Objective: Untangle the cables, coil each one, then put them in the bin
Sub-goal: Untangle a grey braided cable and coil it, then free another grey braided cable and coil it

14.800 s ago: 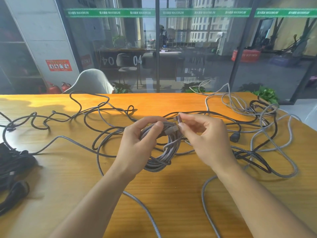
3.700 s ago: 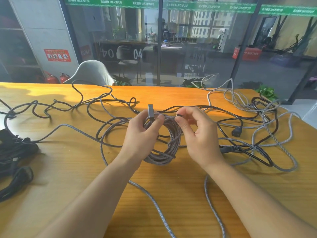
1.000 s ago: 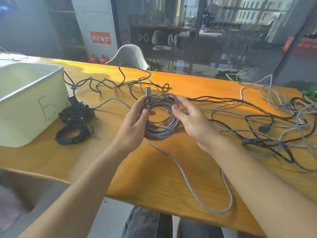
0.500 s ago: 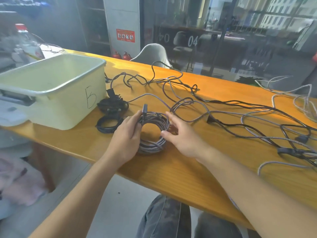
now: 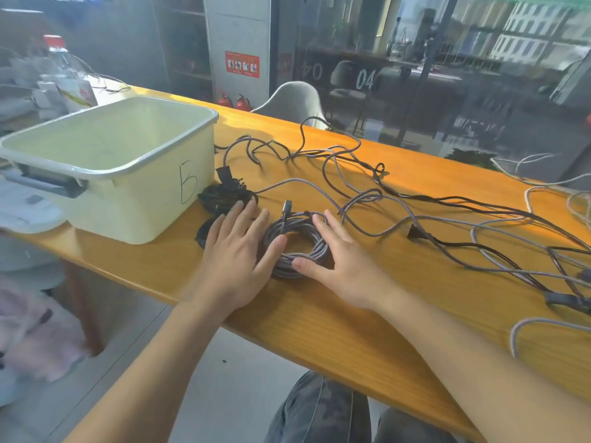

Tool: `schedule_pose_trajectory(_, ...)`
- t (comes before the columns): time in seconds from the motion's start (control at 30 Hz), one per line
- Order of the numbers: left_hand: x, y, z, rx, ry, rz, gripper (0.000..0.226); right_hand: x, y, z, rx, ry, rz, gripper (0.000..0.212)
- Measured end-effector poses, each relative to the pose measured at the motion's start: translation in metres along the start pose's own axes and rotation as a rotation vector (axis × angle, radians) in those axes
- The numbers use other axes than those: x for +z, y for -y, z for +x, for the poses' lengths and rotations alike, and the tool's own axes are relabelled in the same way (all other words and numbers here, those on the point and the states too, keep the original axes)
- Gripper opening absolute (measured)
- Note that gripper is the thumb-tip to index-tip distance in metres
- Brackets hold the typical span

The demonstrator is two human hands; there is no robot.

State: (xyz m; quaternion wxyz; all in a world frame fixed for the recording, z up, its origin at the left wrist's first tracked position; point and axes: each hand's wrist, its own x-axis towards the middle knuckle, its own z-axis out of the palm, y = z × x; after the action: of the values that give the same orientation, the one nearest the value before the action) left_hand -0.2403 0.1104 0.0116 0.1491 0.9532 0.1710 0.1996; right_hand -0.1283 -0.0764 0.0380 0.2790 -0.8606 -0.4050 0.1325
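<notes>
- Grey braided coil (image 5: 295, 247): lies flat on the tabletop (image 5: 367, 314), just right of the bin (image 5: 134, 167), its plug end (image 5: 287, 206) standing up at the far side. Nothing is seen tying the loops, so they may spring apart when lifted.
- Left hand (image 5: 238, 251): fingers spread and straight, gripping nothing, thumb touching the coil's left edge. It partly covers the black coiled cables (image 5: 224, 199) beside the bin, so a careless scoop could drag these along.
- Right hand (image 5: 335, 260): likewise flat and spread, gripping nothing, resting against the coil's right edge.
- Loose cables (image 5: 447, 225): still tangled across the tabletop; a grey strand runs close behind the coil and could snag the plug.
- Bin: appears empty; its high wall could catch trailing loops.
</notes>
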Motion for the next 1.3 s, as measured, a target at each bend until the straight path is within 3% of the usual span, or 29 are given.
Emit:
schedule_pose_trajectory(0.1, 0.002, 0.009, 0.004, -0.071, 0.07, 0.034, 0.083, 0.003, -0.001, 0.016, 0.014, 0.002, 0.016, 0.099)
schedule_pose_trajectory(0.37, 0.004, 0.018, 0.008, -0.196, 0.004, 0.093, 0.079, 0.015, 0.012, 0.046, 0.003, 0.005, 0.012, 0.091)
schedule_pose_trajectory(0.47, 0.003, 0.017, 0.009, -0.195, -0.004, 0.093, 0.078, 0.012, 0.015, 0.045, -0.057, -0.161, -0.088, 0.08)
schedule_pose_trajectory(0.53, 0.0, 0.014, 0.01, -0.17, -0.03, 0.094, 0.078, 0.002, 0.011, 0.041, -0.159, -0.412, -0.176, 0.06)
schedule_pose_trajectory(0.6, -0.002, 0.008, 0.012, -0.134, -0.045, 0.078, 0.08, -0.013, -0.001, 0.038, -0.191, -0.559, -0.27, 0.048)
schedule_pose_trajectory(0.73, -0.002, -0.016, 0.022, -0.04, -0.052, 0.041, 0.079, -0.039, -0.039, 0.031, -0.081, -0.479, -0.354, 0.045)
schedule_pose_trajectory(0.83, 0.005, -0.044, 0.03, 0.039, -0.056, 0.024, 0.079, -0.052, -0.062, 0.018, -0.136, -0.447, -0.28, 0.033)
schedule_pose_trajectory(0.97, 0.017, -0.089, 0.04, 0.15, -0.054, -0.017, 0.08, -0.07, -0.085, -0.01, -0.218, -0.475, -0.199, 0.034)
schedule_pose_trajectory(1.1, 0.032, -0.138, 0.05, 0.264, -0.048, -0.066, 0.076, -0.098, -0.121, -0.035, -0.13, -0.582, -0.161, 0.027)
schedule_pose_trajectory(1.3, 0.056, -0.204, 0.077, 0.391, 0.035, -0.076, 0.066, -0.136, -0.175, -0.073, 0.079, -0.602, -0.281, 0.023)
